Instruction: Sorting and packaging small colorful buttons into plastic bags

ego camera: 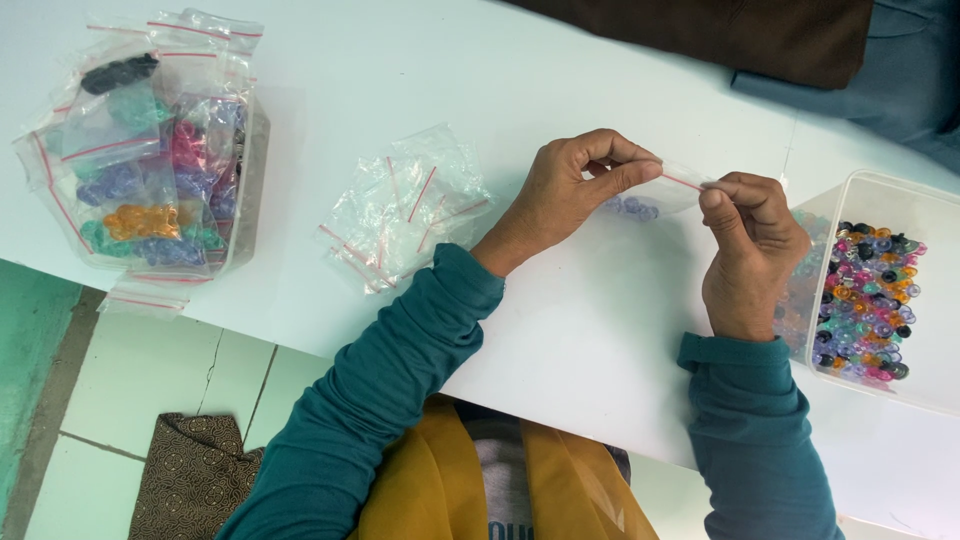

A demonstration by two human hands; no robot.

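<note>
Clear plastic, the small zip bag (655, 195) of pale beads hangs above the white table (560, 310), left hand (570, 190) and right hand (750, 240) pinching its red-lined top; sealing seems underway, needing firm pressure along the strip.

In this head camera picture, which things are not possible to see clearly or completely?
- Small bag: its seal is covered by the fingers of the left hand and right hand, so closed or not is unclear.
- Beads in the small bag: too small to count.
- Bead box: cut off by the right edge.
- Tub of filled bags: the bags hide its inside.
- Dark cloth: cut off by the top edge.
</note>
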